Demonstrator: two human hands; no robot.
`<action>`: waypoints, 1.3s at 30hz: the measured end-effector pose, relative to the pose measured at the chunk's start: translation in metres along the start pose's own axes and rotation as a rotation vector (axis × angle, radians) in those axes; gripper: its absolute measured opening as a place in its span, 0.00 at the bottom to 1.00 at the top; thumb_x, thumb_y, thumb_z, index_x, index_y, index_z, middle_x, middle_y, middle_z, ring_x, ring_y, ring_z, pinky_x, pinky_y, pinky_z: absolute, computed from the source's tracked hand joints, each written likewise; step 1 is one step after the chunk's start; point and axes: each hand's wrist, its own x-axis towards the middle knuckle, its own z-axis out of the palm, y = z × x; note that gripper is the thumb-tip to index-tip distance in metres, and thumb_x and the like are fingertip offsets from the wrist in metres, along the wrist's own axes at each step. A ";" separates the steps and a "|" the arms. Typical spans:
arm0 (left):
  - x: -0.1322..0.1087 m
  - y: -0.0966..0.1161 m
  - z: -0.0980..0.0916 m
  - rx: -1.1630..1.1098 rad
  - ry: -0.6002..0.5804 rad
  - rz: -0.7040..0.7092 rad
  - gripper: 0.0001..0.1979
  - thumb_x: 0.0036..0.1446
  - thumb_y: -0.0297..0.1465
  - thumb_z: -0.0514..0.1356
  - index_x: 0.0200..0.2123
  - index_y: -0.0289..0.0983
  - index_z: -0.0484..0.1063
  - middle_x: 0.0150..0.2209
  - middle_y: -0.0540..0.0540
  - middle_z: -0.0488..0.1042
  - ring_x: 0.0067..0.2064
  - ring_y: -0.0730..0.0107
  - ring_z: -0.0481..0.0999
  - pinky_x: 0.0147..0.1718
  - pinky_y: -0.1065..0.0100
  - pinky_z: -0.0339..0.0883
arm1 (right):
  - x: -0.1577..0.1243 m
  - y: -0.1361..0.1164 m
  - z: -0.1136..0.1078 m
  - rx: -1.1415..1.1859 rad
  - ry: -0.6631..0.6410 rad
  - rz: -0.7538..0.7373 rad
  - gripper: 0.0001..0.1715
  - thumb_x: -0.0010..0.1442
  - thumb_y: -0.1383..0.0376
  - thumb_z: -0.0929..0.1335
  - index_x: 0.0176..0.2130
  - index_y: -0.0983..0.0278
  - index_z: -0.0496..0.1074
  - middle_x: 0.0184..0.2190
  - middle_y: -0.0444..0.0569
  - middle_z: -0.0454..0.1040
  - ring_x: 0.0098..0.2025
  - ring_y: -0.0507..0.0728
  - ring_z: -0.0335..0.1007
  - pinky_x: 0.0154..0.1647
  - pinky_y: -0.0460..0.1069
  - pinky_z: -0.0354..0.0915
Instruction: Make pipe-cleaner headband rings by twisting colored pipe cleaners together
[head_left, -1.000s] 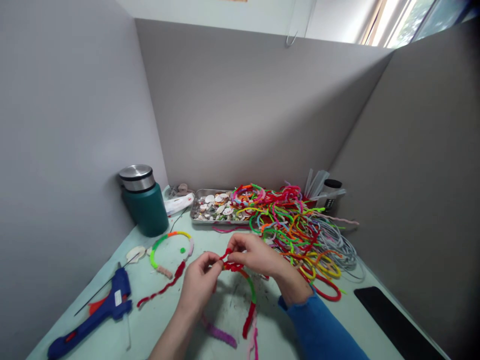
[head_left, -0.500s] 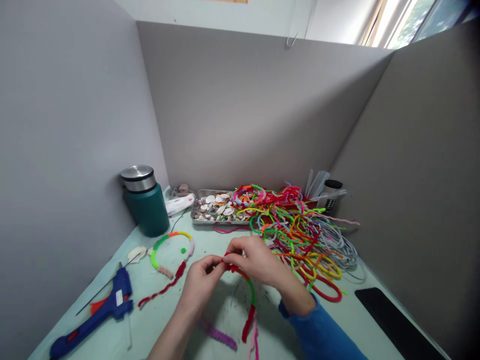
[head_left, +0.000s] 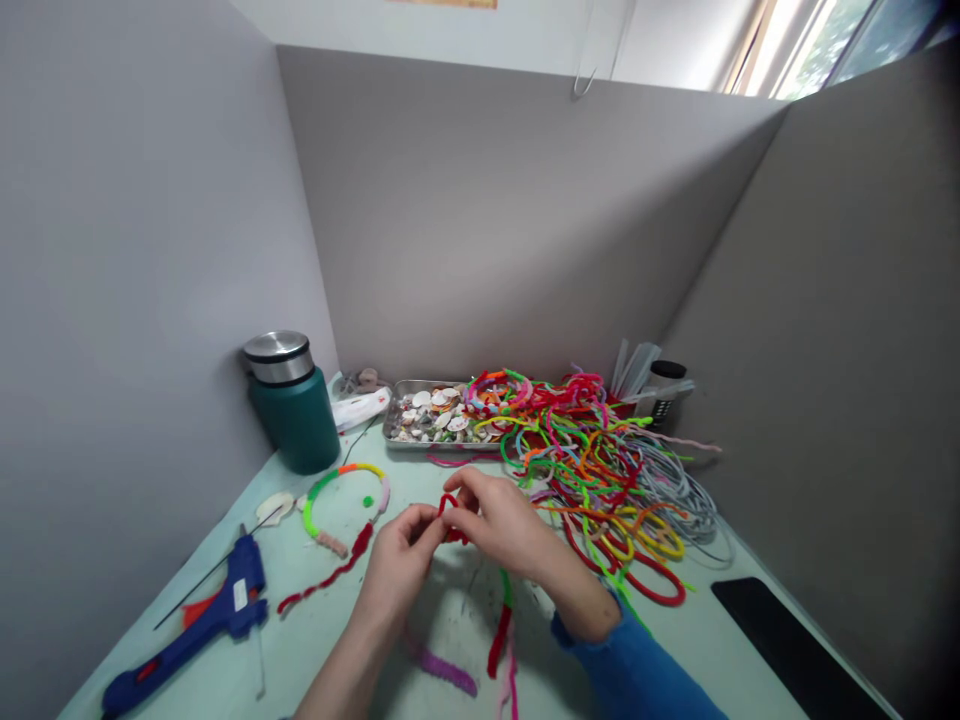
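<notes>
A red pipe cleaner (head_left: 448,501) rises in a small loop between my two hands, pinched at the fingertips. My left hand (head_left: 401,560) grips it from the left with thumb and forefinger. From the right, my right hand (head_left: 495,518) holds it in closed fingers. Below hangs a ring wrapped in coloured pipe cleaner, with a green and red section (head_left: 499,638) on the right and a purple section (head_left: 446,671) at lower left. My hands hide much of its upper part. Pink strands (head_left: 511,675) dangle beside the red end.
To the left lie a second wrapped ring (head_left: 311,505) with a dark red tail and a blue glue gun (head_left: 225,605); a green bottle (head_left: 296,420) stands behind. A metal tray (head_left: 397,443) of shells and a pipe cleaner heap (head_left: 577,440) sit behind my hands. A black phone-like slab (head_left: 787,640) lies right.
The red pipe cleaner now stands up as a loop between my fingers. My right hand has shifted slightly left and covers the ring's orange part, which showed before.
</notes>
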 end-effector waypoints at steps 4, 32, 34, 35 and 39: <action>0.002 -0.006 -0.001 0.031 0.009 0.016 0.12 0.49 0.39 0.59 0.23 0.36 0.66 0.12 0.59 0.56 0.15 0.81 0.51 0.16 0.75 0.44 | 0.000 0.008 0.001 0.046 0.000 -0.018 0.08 0.52 0.71 0.63 0.33 0.63 0.70 0.28 0.45 0.74 0.30 0.51 0.66 0.28 0.44 0.52; -0.005 0.005 0.001 -0.115 -0.007 -0.108 0.15 0.50 0.45 0.58 0.27 0.38 0.65 0.18 0.57 0.62 0.19 0.78 0.58 0.17 0.77 0.47 | 0.009 0.020 0.007 0.439 -0.151 0.137 0.11 0.54 0.62 0.65 0.27 0.66 0.71 0.20 0.42 0.68 0.24 0.48 0.59 0.22 0.42 0.52; -0.007 0.010 0.000 -0.229 -0.019 -0.156 0.14 0.49 0.43 0.59 0.26 0.38 0.65 0.22 0.56 0.63 0.22 0.78 0.59 0.17 0.77 0.48 | 0.009 0.019 0.006 0.584 -0.192 0.181 0.10 0.52 0.62 0.66 0.27 0.67 0.71 0.20 0.41 0.67 0.23 0.48 0.59 0.23 0.42 0.53; -0.007 0.012 -0.001 -0.290 -0.039 -0.168 0.13 0.48 0.41 0.60 0.25 0.38 0.64 0.22 0.56 0.63 0.23 0.78 0.60 0.17 0.77 0.49 | 0.009 0.018 0.006 0.679 -0.227 0.210 0.10 0.52 0.61 0.67 0.26 0.67 0.70 0.20 0.41 0.67 0.23 0.48 0.59 0.23 0.42 0.54; -0.005 0.014 -0.005 -0.497 -0.122 -0.235 0.12 0.46 0.34 0.60 0.19 0.37 0.59 0.22 0.55 0.62 0.24 0.77 0.61 0.17 0.76 0.51 | 0.011 0.013 0.002 0.985 -0.376 0.351 0.08 0.45 0.63 0.69 0.24 0.67 0.69 0.20 0.41 0.68 0.22 0.47 0.59 0.25 0.43 0.55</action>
